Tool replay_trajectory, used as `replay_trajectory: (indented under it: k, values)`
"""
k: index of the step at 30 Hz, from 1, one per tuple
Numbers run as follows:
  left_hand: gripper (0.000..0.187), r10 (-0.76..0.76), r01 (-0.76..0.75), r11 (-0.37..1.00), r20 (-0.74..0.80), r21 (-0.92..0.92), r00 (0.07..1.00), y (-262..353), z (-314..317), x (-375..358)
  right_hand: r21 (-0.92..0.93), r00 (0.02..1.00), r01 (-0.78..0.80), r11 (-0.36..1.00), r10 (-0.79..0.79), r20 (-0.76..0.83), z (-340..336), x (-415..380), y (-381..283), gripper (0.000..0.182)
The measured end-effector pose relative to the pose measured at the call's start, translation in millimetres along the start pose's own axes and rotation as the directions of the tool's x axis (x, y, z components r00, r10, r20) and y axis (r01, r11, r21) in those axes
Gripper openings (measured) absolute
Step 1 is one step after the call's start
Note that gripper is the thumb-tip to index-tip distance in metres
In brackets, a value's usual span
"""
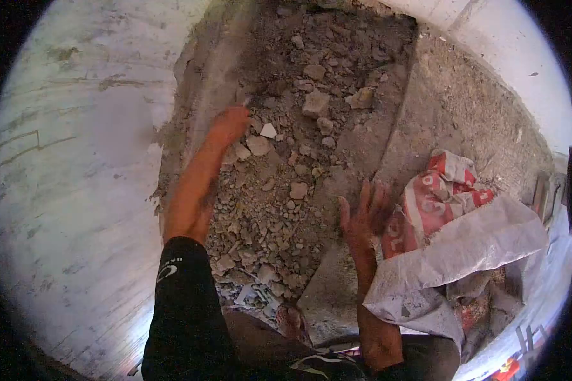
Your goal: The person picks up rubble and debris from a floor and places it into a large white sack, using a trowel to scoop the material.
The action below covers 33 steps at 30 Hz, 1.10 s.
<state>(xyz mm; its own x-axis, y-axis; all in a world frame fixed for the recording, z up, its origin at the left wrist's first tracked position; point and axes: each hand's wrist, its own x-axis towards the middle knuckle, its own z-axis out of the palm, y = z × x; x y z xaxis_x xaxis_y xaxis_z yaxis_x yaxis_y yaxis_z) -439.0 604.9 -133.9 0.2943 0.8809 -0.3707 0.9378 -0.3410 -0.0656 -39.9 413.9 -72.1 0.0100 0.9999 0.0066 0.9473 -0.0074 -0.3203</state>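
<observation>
My left hand (231,124) reaches forward over broken rubble (254,216), close to the wall on the left. Its fingers are closed, and a small pale tip shows just beyond them; I cannot tell what it belongs to. Beside this hand lie a white angular chip (269,131) and a rounded stone (257,145). My right hand (366,213) has its fingers spread, with nothing in them, low over the dusty ground at the rubble's right side. Just right of it lies a crumpled red and white woven sack (464,238), its mouth folded open toward me.
Larger chunks, among them a blocky stone (315,104), lie in the dirt ahead. A raised concrete strip (454,108) runs along the right. The pale wall (89,178) bounds the left side. My foot (292,320) shows at the bottom among the debris.
</observation>
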Motion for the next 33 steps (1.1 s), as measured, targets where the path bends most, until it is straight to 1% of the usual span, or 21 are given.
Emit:
replay_trajectory:
  k: [1, 2, 4, 5, 7, 8, 10, 11, 13, 15, 17, 19, 21, 22, 24, 26, 28, 29, 30, 31, 33]
  values:
    - [0.037, 0.005, -0.005, 1.000, 0.000, -0.005, 1.000, 18.9, -9.6, 2.6, -0.006, 1.000, -0.003, 1.000, 0.003, 0.001, -1.8, 0.9, 3.3, 0.064]
    - [0.032, -0.119, 0.154, 0.975, 0.211, -0.159, 0.970, 38.9, -35.7, -3.3, 0.007, 1.000, -0.007, 1.000, 0.007, 0.017, -3.2, 1.4, 4.2, 0.064]
    - [0.033, -0.138, 0.254, 0.941, 0.432, -0.224, 0.891, 67.7, -83.9, -39.2, 0.054, 1.000, 0.004, 0.999, -0.005, 0.030, -3.0, 1.6, 0.9, 0.063]
    - [0.034, -0.061, 0.157, 0.970, 0.437, -0.185, 0.897, 79.6, -100.6, -60.8, 0.044, 1.000, 0.025, 0.999, -0.025, -0.007, 1.4, 0.3, 4.0, 0.063]
    - [0.037, -0.132, 0.267, 0.927, 0.437, -0.263, 0.890, 94.4, -109.1, -94.7, 0.041, 0.999, 0.037, 0.998, -0.035, -0.039, 2.2, -0.6, -0.5, 0.062]
    - [0.037, -0.127, 0.261, 0.930, 0.439, -0.259, 0.889, 105.8, -126.5, -106.6, 0.069, 0.999, 0.027, 0.997, -0.024, -0.045, 1.9, 0.2, 0.8, 0.062]
    - [0.038, -0.073, 0.144, 0.977, 0.387, -0.159, 0.919, 123.2, -169.3, -122.4, 0.091, 0.999, 0.009, 0.996, -0.005, -0.044, 2.0, 2.7, 4.6, 0.061]
    - [0.038, -0.074, 0.150, 0.975, 0.400, -0.163, 0.913, 114.9, -162.4, -120.5, 0.074, 0.999, 0.023, 0.997, -0.020, -0.047, 0.0, 4.3, 4.2, 0.061]
    - [0.036, -0.389, 0.411, 0.907, 0.194, -0.092, 0.901, 80.7, -141.4, -97.0, 0.054, 0.998, 0.039, 0.998, -0.037, -0.043, 0.0, -1.5, 2.8, 0.062]
    - [0.038, -0.366, 0.377, 0.926, 0.242, 0.002, 0.899, 46.3, -126.5, -57.5, 0.059, 0.999, 0.022, 0.998, -0.021, -0.026, 4.5, -1.2, 6.8, 0.062]
    - [0.041, -0.310, 0.324, 0.945, 0.204, -0.037, 0.929, 13.6, -59.4, -40.8, 0.053, 0.999, 0.029, 0.998, -0.026, -0.046, 4.6, -5.0, 9.3, 0.062]
    - [0.045, -0.270, 0.284, 0.957, 0.164, -0.064, 0.949, 9.1, -36.8, -38.0, 0.063, 0.997, 0.048, 0.997, -0.044, -0.064, 9.5, 0.1, 6.9, 0.062]
    - [0.047, -0.276, 0.401, 0.862, 0.376, -0.311, 0.885, 46.9, -32.1, -61.9, 0.106, 0.999, -0.021, 0.994, 0.025, -0.028, 6.5, -3.1, 3.0, 0.060]
    - [0.045, -0.300, 0.374, 0.884, 0.274, -0.281, 0.914, 57.9, -24.8, -83.5, 0.120, 0.999, -0.015, 0.993, 0.019, -0.031, 8.4, -4.8, 2.4, 0.060]
    - [0.043, -0.269, 0.361, 0.816, 0.256, -0.451, 0.928, 66.6, -29.8, -130.5, 0.106, 0.994, 0.034, 0.994, -0.023, -0.106, 15.2, -4.7, 8.8, 0.058]
    - [0.043, -0.232, 0.553, 0.572, 0.528, -0.606, 0.817, 69.0, -66.3, -167.5, 0.098, 0.997, 0.022, 0.995, -0.015, -0.079, 11.9, -5.0, 8.3, 0.059]
    - [0.044, -0.239, 0.705, 0.454, 0.688, -0.545, 0.685, 67.0, -96.4, -185.9, 0.084, 0.998, 0.013, 0.996, -0.009, -0.055, 10.1, -0.8, 6.5, 0.060]
    - [0.046, -0.215, 0.525, 0.728, 0.580, -0.441, 0.786, 62.3, -99.5, -198.9, 0.110, 0.997, 0.031, 0.993, -0.023, -0.072, 7.5, 0.2, 6.9, 0.059]
    - [0.048, -0.138, 0.295, 0.916, 0.480, -0.270, 0.866, 62.1, -101.2, -207.0, 0.133, 0.996, 0.049, 0.990, -0.037, -0.086, 6.3, -1.0, 7.7, 0.059]
    - [0.048, -0.128, 0.293, 0.915, 0.489, -0.277, 0.863, 65.2, -108.2, -200.4, 0.126, 0.997, 0.043, 0.991, -0.034, -0.074, 7.3, -3.0, 7.8, 0.059]
    - [0.053, -0.404, 0.505, 0.801, 0.334, -0.321, 0.852, 60.8, -115.5, -162.5, 0.105, 0.997, 0.014, 0.994, -0.006, -0.072, 9.3, -1.4, 5.5, 0.059]
